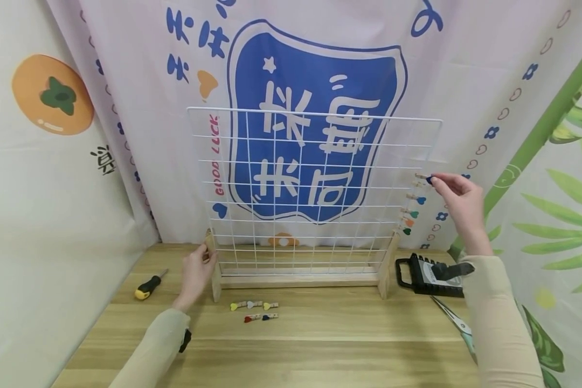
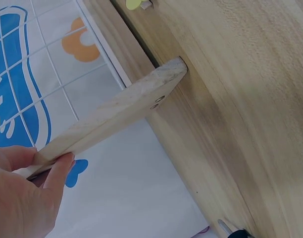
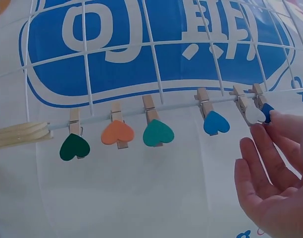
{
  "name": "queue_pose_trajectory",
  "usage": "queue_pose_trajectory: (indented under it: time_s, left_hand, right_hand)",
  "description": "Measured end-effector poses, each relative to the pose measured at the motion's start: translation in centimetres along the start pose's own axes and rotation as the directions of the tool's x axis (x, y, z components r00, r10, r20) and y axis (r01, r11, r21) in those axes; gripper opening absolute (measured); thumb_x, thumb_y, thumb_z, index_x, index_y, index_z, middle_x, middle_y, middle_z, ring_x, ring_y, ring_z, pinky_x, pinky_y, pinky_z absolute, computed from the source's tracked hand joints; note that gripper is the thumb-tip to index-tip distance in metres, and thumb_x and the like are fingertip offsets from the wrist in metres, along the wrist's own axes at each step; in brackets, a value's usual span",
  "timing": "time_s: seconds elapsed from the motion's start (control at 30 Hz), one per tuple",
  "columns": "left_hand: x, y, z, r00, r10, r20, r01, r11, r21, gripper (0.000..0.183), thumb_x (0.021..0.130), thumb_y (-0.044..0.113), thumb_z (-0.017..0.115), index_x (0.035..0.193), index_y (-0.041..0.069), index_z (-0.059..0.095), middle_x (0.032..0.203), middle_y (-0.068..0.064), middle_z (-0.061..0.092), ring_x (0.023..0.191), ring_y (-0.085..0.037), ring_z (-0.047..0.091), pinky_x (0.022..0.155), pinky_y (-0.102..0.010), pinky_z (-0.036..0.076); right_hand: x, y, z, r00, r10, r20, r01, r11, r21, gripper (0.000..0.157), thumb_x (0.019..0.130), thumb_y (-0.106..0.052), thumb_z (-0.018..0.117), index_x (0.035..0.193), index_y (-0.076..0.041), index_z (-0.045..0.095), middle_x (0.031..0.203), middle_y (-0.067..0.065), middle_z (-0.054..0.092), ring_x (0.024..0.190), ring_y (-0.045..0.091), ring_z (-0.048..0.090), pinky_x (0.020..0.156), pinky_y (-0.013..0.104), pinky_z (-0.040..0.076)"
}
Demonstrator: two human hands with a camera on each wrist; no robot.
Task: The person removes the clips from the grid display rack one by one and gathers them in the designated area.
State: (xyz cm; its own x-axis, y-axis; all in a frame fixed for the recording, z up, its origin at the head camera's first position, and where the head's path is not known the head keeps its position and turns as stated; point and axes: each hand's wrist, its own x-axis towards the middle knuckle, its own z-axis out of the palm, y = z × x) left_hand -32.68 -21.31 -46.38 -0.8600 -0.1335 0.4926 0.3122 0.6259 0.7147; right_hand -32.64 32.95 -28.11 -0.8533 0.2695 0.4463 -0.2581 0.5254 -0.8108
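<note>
From the head view I see the right hand [image 1: 461, 202] pinching a dark blue heart clip [image 1: 429, 179] at the right edge of the wire rack [image 1: 315, 114]. The sleeve [image 1: 499, 323] overlaps a tool case [image 1: 418, 276]; scissors [image 1: 458, 323] lie nearer, loose clips [image 1: 253, 318] near left, a screwdriver [image 1: 147, 287] far left. Left wrist: the left hand [image 2: 25, 193] grips a wooden leg [image 2: 109, 116]. Right wrist: a white clip [image 3: 254, 115] crowds the pinched one.

Wire grid [image 1: 299, 185]: metal-looking, smooth white coating
Stand [image 2: 112, 116]: bare wood, matt, grain visible
Heart pegs [image 3: 158, 132]: pale wood, hearts smooth, matt
Surface [image 1: 320, 350]: wood-grained, smooth, faint sheen
Backdrop [image 1: 165, 134]: printed cloth, softly creased
Screwdriver [image 1: 147, 288]: metal shaft, plastic-looking handle
Scissors [image 1: 456, 319]: metal blades, plastic-looking handles
</note>
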Motion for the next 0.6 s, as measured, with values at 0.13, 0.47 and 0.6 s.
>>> queue_pose_trajectory:
  time_s: [0.13, 0.47, 0.6]
  left_hand:
    - [-0.03, 0.06, -0.01, 1.000, -0.007, 0.002, 0.007, 1.000, 0.002, 0.016, 0.091, -0.009, 0.059, 0.104, -0.018, 0.061, 0.108, -0.041, 0.065, 0.098, -0.053, 0.068, 0.083, -0.050, 0.060]
    - [-0.02, -0.10, 0.06, 1.000, 0.009, -0.016, -0.008, 1.000, 0.029, 0.014, 0.090, -0.008, 0.060, 0.101, -0.017, 0.061, 0.105, -0.040, 0.066, 0.096, -0.052, 0.069, 0.081, -0.051, 0.060]
    - [-0.08, -0.10, 0.09, 0.999, 0.015, -0.028, -0.013, 0.999, 0.047, 0.012, 0.090, -0.008, 0.061, 0.098, -0.016, 0.061, 0.102, -0.039, 0.067, 0.094, -0.051, 0.070, 0.079, -0.051, 0.061]
  right_hand:
    - [-0.01, -0.22, -0.15, 1.000, -0.005, 0.005, 0.005, 1.000, -0.030, 0.041, 0.098, -0.039, 0.060, 0.129, -0.013, 0.062, 0.096, -0.037, 0.061, 0.095, -0.011, 0.057, 0.076, 0.007, 0.047]
    - [0.17, -0.76, -0.14, 0.998, 0.034, -0.050, -0.037, 0.997, -0.061, 0.043, 0.093, -0.045, 0.064, 0.123, -0.014, 0.067, 0.086, -0.039, 0.059, 0.083, -0.005, 0.055, 0.061, 0.010, 0.045]
    - [0.18, -0.77, -0.16, 0.996, 0.046, -0.077, -0.050, 0.997, -0.055, 0.043, 0.092, -0.046, 0.066, 0.121, -0.015, 0.068, 0.083, -0.040, 0.059, 0.082, -0.006, 0.056, 0.064, 0.010, 0.045]
